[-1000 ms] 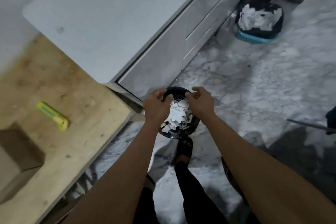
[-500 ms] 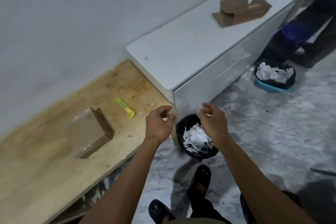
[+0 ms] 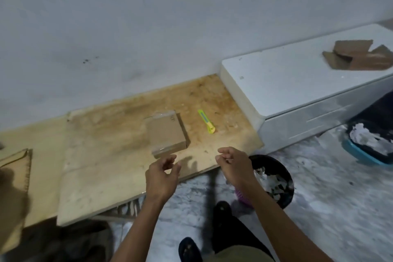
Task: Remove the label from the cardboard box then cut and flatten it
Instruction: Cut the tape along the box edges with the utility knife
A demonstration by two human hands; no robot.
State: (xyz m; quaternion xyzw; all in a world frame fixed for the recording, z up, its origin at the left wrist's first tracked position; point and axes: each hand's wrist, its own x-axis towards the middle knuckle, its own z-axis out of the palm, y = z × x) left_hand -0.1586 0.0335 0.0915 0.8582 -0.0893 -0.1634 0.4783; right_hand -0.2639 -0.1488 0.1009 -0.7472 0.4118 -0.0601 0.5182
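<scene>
A small brown cardboard box (image 3: 167, 133) lies closed on the low wooden board (image 3: 102, 155), with clear tape along its near and far edges. To its right lies a yellow-green utility knife (image 3: 206, 121). My left hand (image 3: 162, 174) hovers just in front of the box with fingers curled apart and nothing in them. My right hand (image 3: 234, 166) hangs at the board's front right corner, above the bin, fingers loosely bent and empty.
A black bin (image 3: 276, 178) of white paper scraps stands on the marble floor below my right hand. A white cabinet (image 3: 297, 83) at the right carries flattened cardboard (image 3: 361, 56). A blue-rimmed bin (image 3: 368, 144) stands far right. More cardboard (image 3: 14, 176) lies at the left.
My view has swung left from the bin to the board. Both hands have come up and left from over the bin toward the box, fingers opening.
</scene>
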